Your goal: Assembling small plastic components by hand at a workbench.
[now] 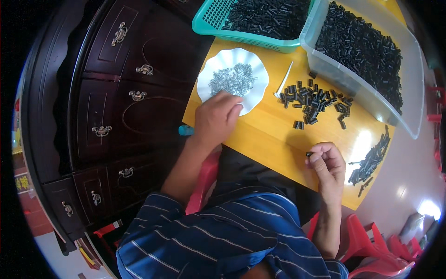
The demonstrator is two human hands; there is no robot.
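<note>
A white scalloped plate (pixel 259 88) holds a heap of small shiny clear or silvery pieces (pixel 234 78), too small to name surely. My left hand (pixel 214 117) lies over the plate's near rim with curled fingers; the fingertips are hidden, so what they pinch does not show. Close to the table's front edge, my right hand (pixel 331 168) grips a small black tube (pixel 308 154) between thumb and fingers. Beyond it, a loose pile of similar black tubes (pixel 316 100) is spread on the yellow table (pixel 265 135).
A green basket (pixel 260 43) and a translucent bin (pixel 344 69), both full of black pieces, stand at the back. A white pointed stick (pixel 285 79) lies beside the plate. Thin black strips (pixel 371 160) are heaped at the right edge. Dark drawers (pixel 144 107) stand left.
</note>
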